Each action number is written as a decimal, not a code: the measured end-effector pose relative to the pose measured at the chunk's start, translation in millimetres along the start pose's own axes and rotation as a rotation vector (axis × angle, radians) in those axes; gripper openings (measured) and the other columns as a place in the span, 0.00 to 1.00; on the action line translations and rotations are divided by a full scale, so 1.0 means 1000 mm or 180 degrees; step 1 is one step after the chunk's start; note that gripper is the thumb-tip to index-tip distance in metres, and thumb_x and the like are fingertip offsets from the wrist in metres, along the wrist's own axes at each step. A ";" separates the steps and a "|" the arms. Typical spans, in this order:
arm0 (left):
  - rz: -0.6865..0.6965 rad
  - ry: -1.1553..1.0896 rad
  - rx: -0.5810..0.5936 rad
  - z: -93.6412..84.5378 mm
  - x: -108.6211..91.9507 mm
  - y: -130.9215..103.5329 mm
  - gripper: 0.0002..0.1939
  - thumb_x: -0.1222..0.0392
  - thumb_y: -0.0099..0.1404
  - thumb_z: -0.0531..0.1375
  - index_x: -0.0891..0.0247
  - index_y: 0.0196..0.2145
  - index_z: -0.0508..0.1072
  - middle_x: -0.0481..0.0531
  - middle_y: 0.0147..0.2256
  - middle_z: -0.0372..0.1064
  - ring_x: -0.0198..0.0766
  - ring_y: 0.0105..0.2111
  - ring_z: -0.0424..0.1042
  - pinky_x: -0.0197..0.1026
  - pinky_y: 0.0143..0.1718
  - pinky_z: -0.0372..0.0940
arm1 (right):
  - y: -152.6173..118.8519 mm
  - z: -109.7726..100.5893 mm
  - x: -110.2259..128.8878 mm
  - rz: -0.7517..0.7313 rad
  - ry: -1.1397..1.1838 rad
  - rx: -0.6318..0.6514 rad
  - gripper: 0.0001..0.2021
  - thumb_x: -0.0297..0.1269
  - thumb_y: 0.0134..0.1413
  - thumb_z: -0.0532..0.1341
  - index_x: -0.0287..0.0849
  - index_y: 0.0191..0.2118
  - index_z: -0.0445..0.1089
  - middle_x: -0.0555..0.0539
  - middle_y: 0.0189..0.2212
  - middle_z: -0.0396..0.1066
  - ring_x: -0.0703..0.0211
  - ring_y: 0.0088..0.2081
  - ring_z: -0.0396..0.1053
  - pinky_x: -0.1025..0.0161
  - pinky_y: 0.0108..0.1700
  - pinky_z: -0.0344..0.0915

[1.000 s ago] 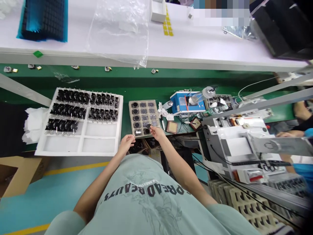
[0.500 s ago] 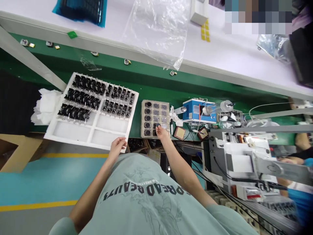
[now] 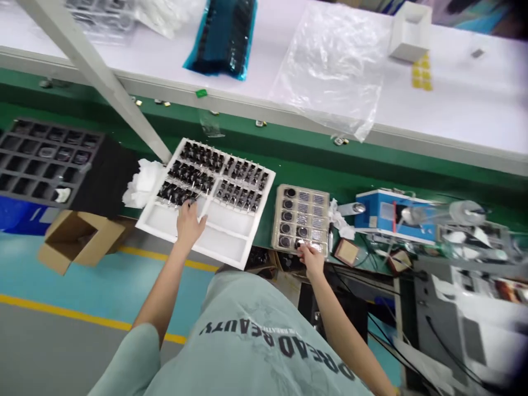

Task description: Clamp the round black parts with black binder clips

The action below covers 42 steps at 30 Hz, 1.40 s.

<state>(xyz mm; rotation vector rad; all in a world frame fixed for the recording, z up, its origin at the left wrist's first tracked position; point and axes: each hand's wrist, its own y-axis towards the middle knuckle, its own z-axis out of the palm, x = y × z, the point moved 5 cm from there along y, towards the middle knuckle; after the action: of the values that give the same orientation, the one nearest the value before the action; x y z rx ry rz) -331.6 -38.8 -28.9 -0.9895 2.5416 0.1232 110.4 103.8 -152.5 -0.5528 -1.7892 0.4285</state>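
1. Green bench, head view: we are seeing black clips in the white tray.
2. Our left hand is reaching them, thumb apart, hold indiscernible; misplaced fingers risk tipping neighbours.
3. Our right hand is pinching a dark part at the clear tray; divided attention risks a drop.

The white tray is matt and foam-like; the clear tray at right is glossy moulded plastic. On the smooth far shelf, the clear bag is crinkled shiny film, the blue bag glossy plastic. At left, the tissue is crumpled paper, the carton matt cardboard. The near shirt is matt cloth.
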 end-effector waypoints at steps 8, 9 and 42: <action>-0.0513 0.0911 -0.0005 0.001 0.025 0.062 0.16 0.61 0.65 0.55 0.71 0.48 0.71 0.72 0.46 0.69 0.59 0.50 0.67 0.54 0.50 0.58 | -0.062 0.031 -0.016 0.0026 -0.0102 0.0663 0.27 0.59 0.31 0.71 0.38 0.30 0.75 0.44 0.24 0.75 0.62 0.20 0.68 0.67 0.19 0.61; -0.0504 0.0893 -0.0050 0.003 0.025 0.062 0.16 0.60 0.66 0.55 0.71 0.48 0.71 0.71 0.46 0.69 0.59 0.50 0.67 0.54 0.50 0.58 | -0.067 0.032 -0.015 0.0034 -0.0078 0.0684 0.27 0.59 0.31 0.71 0.38 0.30 0.75 0.44 0.24 0.75 0.62 0.20 0.68 0.67 0.19 0.61; -0.1119 -0.4512 0.2006 0.081 -0.266 -0.096 0.24 0.57 0.41 0.76 0.65 0.36 0.76 0.54 0.34 0.78 0.41 0.30 0.76 0.42 0.33 0.70 | -0.071 -0.017 0.141 -0.1426 -0.0129 0.0879 0.22 0.62 0.59 0.53 0.47 0.33 0.61 0.50 0.26 0.66 0.54 0.32 0.66 0.60 0.34 0.64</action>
<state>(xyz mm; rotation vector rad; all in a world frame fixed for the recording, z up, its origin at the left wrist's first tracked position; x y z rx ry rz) -63.2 75.7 10.9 -0.6498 0.9854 -0.0709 82.9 125.7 2.1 0.0537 -1.7901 0.3658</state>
